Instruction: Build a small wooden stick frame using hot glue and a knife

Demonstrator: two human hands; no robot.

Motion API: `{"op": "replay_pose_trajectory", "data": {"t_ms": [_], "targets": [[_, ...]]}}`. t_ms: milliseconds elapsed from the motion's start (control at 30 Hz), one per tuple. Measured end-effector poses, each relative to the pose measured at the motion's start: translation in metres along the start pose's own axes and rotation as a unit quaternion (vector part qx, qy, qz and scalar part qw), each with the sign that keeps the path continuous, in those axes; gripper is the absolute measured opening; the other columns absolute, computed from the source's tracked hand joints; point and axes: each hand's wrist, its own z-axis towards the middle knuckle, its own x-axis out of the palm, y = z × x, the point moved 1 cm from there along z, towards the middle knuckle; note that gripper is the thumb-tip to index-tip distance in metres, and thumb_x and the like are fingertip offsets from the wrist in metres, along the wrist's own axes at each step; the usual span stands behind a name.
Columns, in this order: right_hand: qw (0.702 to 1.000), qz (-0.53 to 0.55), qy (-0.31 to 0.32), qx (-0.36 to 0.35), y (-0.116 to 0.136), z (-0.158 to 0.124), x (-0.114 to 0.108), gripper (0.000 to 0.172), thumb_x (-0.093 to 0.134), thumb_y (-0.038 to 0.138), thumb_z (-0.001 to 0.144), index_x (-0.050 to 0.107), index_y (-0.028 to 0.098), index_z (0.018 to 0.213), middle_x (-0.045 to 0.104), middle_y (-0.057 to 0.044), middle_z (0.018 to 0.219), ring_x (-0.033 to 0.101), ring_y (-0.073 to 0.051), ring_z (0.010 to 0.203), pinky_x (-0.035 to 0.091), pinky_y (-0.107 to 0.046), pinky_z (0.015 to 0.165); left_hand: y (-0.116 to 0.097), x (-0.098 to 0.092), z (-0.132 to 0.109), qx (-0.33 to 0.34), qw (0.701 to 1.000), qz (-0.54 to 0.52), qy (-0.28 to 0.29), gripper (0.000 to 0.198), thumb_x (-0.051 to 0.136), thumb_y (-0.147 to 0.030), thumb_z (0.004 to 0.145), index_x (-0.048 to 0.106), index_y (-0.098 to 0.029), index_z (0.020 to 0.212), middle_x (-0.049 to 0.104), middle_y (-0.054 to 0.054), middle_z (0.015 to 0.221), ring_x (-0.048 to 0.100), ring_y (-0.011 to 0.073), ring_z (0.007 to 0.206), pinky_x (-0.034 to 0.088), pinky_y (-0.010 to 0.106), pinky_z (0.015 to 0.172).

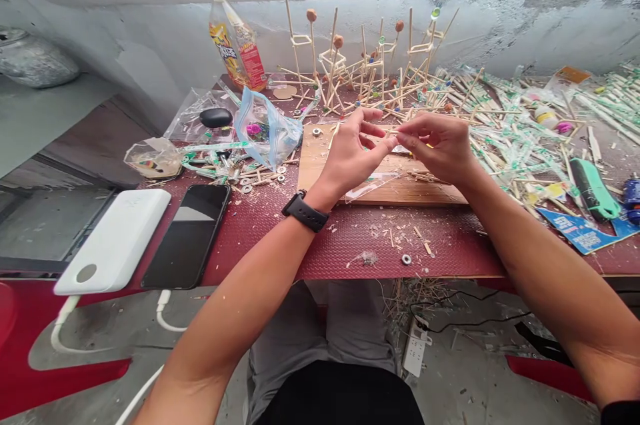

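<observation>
Over the wooden board [320, 172], my left hand [355, 148] and my right hand [440, 145] meet at their fingertips. A short, thin wooden stick [393, 132] shows between them, mostly covered by the fingers. Right thumb and forefinger are pinched on it; the left thumb and fingertips close on its other side, while the remaining left fingers are curled loosely. Beneath the hands lie a clear plastic piece [373, 186] and several thin sticks [430, 176]. Just behind stands a cluster of stick structures [373, 72] with small coloured beads and brown balls.
A drink bottle [235, 45], a zip bag [270, 128], a phone [187, 235] and a white power bank [115, 238] are on the left. To the right are heaped sticks and plastic scraps [515, 145] and a green-handled cutter [594, 188]. A metal washer [406, 259] lies near the front edge.
</observation>
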Motion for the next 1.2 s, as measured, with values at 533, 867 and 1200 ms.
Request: {"op": "replay_pose_trajectory", "data": {"t_ms": [533,867,1200], "targets": [[0.999,-0.022,-0.023,0.003,-0.0019,0.0013,0.0002,0.018,0.083,0.046,0.094,0.086,0.028,0.092,0.079,-0.005,0.090,0.070,-0.021,0.079,0.059,-0.041,0.065,-0.0048,-0.0056,0.0011,0.010,0.993,0.023,-0.113,0.035,0.062,0.003,0.093,0.065,-0.024,0.115,0.075,-0.002,0.085,0.073,0.0167,0.084,0.066,0.036,0.088],[1.000,-0.018,-0.015,0.018,0.0008,0.0019,0.0013,0.020,0.084,0.048,0.093,0.085,0.029,0.091,0.081,-0.005,0.091,0.071,-0.021,0.080,0.060,-0.042,0.066,-0.0058,-0.0030,-0.0004,0.029,0.991,0.052,-0.117,0.039,0.061,0.007,0.089,0.066,-0.024,0.113,0.074,-0.004,0.082,0.074,0.0170,0.081,0.064,0.037,0.089],[1.000,-0.022,-0.009,0.012,0.0048,0.0014,0.0008,0.014,0.084,0.043,0.093,0.086,0.029,0.092,0.081,-0.002,0.088,0.070,-0.020,0.079,0.060,-0.040,0.069,0.0000,-0.0022,-0.0007,0.036,0.994,0.014,-0.105,0.032,0.068,0.002,0.090,0.066,-0.022,0.112,0.074,-0.003,0.083,0.073,0.0151,0.079,0.062,0.034,0.082]]}}
